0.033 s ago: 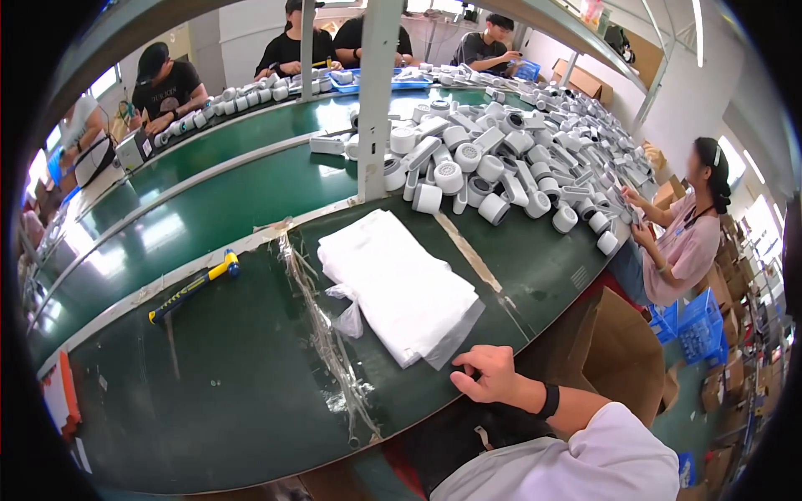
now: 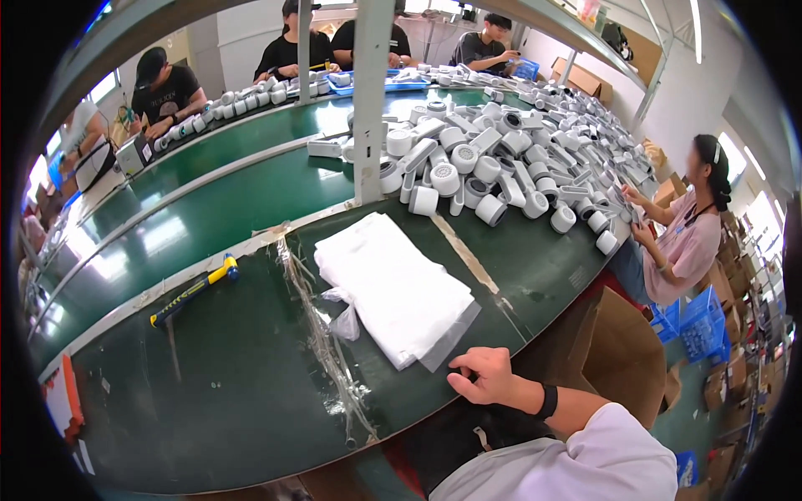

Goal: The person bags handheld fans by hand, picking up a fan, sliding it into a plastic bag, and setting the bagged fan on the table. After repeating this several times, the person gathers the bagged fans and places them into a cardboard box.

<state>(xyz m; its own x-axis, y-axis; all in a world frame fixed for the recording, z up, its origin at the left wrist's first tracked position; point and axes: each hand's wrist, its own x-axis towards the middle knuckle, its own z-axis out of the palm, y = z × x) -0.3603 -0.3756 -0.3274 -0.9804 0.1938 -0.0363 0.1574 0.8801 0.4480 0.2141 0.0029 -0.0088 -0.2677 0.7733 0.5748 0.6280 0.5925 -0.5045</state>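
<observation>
Stack of white plastic sheets (image 2: pixel 401 292) lies flat on the dark green table (image 2: pixel 225 392), a clear film edge showing along its near right side. Just beside that near right corner is the right hand (image 2: pixel 486 376) — fingers loosely curled, thumb set apart from the index finger, nothing visible pinched between them. A black wristband (image 2: pixel 547 402) circles its wrist. I cannot tell how the left hand is set, as it lies outside the view.

Against the left edge of the stack sits a crumpled piece of clear plastic (thin and shiny) (image 2: pixel 344 321), and left of that runs a strip of clear tape (image 2: pixel 326 351). Farther left of the stack lies a hammer (image 2: pixel 196 290) with a yellow-and-black handle. Beyond the stack, spreading to its right, is a heap of white and grey handled devices (image 2: pixel 501 159) — a person in a pink top (image 2: pixel 689 246) sits at its right end. An open cardboard box (image 2: pixel 622 355) stands right of the stack.
</observation>
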